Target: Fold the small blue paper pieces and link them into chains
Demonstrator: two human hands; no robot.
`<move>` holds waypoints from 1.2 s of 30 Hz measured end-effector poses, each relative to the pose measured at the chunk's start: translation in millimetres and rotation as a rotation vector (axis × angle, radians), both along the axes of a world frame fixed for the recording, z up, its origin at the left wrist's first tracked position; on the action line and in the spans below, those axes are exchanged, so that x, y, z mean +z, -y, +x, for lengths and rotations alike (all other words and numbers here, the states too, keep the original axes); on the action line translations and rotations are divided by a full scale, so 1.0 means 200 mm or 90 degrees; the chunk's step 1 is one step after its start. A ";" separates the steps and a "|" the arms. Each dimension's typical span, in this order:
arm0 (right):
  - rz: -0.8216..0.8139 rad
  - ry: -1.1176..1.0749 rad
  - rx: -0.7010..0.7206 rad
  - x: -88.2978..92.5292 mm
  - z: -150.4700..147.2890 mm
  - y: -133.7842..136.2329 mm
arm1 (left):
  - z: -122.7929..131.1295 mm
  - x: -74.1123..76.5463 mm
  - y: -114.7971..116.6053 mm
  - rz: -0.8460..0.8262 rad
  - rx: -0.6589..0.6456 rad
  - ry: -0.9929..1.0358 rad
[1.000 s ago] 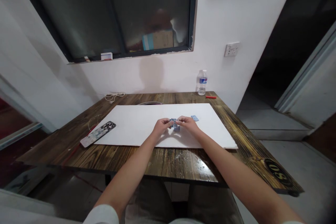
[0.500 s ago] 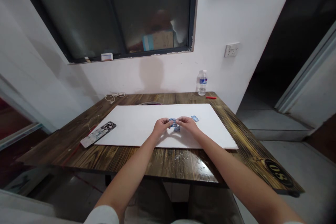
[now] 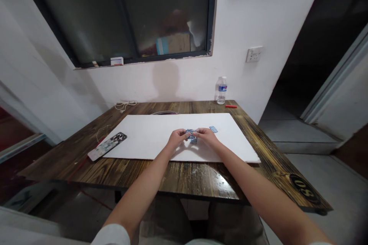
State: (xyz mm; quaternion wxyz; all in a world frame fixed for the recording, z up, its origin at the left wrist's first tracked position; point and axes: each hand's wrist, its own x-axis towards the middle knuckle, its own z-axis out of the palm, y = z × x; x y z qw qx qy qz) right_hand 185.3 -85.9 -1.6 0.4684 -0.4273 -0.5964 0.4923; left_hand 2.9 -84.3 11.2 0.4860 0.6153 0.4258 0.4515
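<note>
Over the white board (image 3: 149, 134), my left hand (image 3: 176, 138) and my right hand (image 3: 207, 136) pinch a small blue slotted piece (image 3: 190, 132) between them, each with thumb and fingers closed on one side. The fingers cover part of its edges. Just below it shows another small blue-and-white slotted piece (image 3: 194, 141); whether the two touch cannot be made out. A third blue slotted piece (image 3: 213, 129) lies on the board, behind and to the right of my right hand.
On the dark wooden table (image 3: 195, 180), a phone (image 3: 107, 146) overlaps the board's left edge. Toward the wall are a white cable (image 3: 125, 105), a water bottle (image 3: 221, 91) and a red pen-like object (image 3: 231, 106). A round number plate (image 3: 304, 189) marks the right corner.
The blue piece between my fingers has turned slightly, and the fingertips have shifted a little on it. Both arms and the other pieces stay about where they were.
</note>
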 end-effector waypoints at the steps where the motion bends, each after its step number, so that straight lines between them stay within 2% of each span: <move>1: -0.001 -0.001 0.002 0.00 0.00 0.00 | 0.00 0.00 0.00 0.000 0.003 0.001; 17: 0.030 -0.044 -0.062 0.00 0.02 -0.02 | -0.01 -0.04 -0.04 -0.013 0.143 0.059; 24: 0.039 -0.079 0.001 -0.01 0.01 -0.02 | 0.00 -0.03 -0.04 -0.022 0.145 0.072; 30: 0.054 0.048 -0.101 -0.04 0.03 -0.05 | -0.01 -0.03 -0.04 -0.019 0.151 0.069; 36: 0.085 0.152 -0.073 -0.04 0.06 -0.06 | -0.01 -0.04 -0.04 -0.018 0.151 0.062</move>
